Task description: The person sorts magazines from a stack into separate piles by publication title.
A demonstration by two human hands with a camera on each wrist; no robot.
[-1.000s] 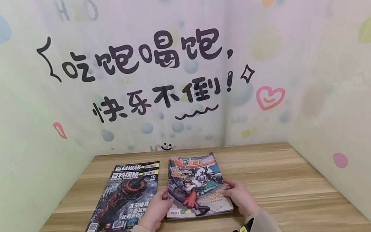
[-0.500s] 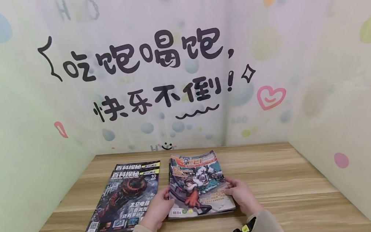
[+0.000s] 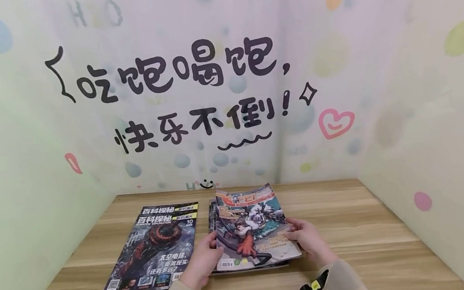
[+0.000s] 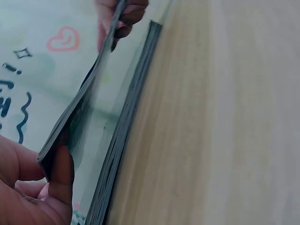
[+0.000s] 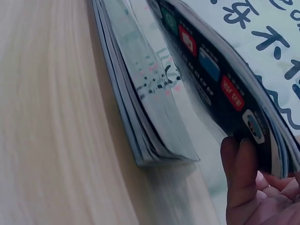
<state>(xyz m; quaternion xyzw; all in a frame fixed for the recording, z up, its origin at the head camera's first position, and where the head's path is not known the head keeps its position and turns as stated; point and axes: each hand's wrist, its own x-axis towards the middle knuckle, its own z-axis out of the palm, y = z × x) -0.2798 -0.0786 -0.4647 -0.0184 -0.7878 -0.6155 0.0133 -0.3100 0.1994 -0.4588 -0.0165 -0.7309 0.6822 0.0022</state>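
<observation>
In the head view, a colourful magazine point(image 3: 249, 228) with a red-clad cartoon figure on its cover is gripped at both sides. My left hand point(image 3: 202, 262) holds its left edge and my right hand point(image 3: 312, 243) its right edge. The left wrist view shows the left thumb and fingers point(image 4: 61, 178) pinching the magazine point(image 4: 79, 110), apart from a stack of magazines point(image 4: 129, 112) lying on the table. From the right wrist, the magazine's dark underside point(image 5: 211, 77) with coloured icons shows, held in the right hand point(image 5: 255, 199) above the stack point(image 5: 136, 126).
Left of the stack, two overlapping magazines point(image 3: 154, 248) with dark covers lie on the wooden table point(image 3: 347, 227). A printed curtain wall point(image 3: 217, 164) stands along the back edge, and pale walls rise at both sides.
The colourful magazine has come up off the stack and shifted slightly right, with both hands moving along. The stack's left and front edges now show beneath it.
</observation>
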